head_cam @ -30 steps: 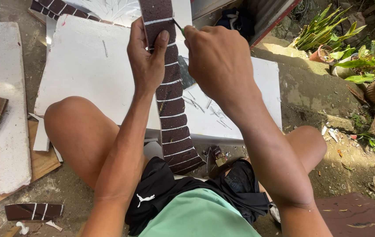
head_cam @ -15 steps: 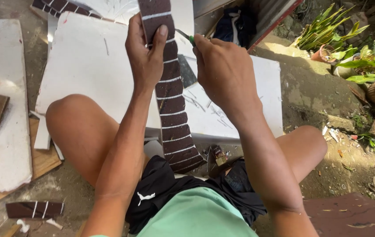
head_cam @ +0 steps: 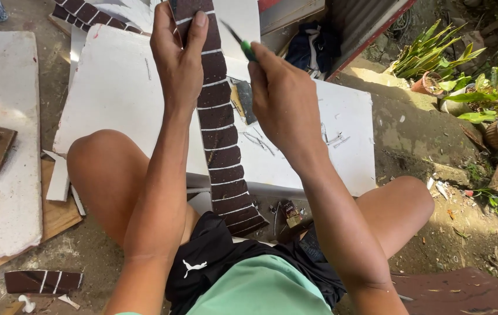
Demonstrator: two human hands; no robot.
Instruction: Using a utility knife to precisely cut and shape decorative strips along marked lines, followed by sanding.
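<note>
Presently, the left hand (head_cam: 180,58) grips the upper end of a long brown strip (head_cam: 221,134) with white lines, fingers clamped round it, thumb on its face. The strip stands upright between the knees, its lower end at the lap. Just beside it, the right hand (head_cam: 284,99) has fingers closed on a green-handled tool (head_cam: 240,42). Behind lies a white board (head_cam: 114,99); a short brown offcut (head_cam: 42,281) rests lower left.

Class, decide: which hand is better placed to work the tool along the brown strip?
Probably the right hand: it holds the green-handled tool beside the brown strip, while the left hand grips the strip.
</note>
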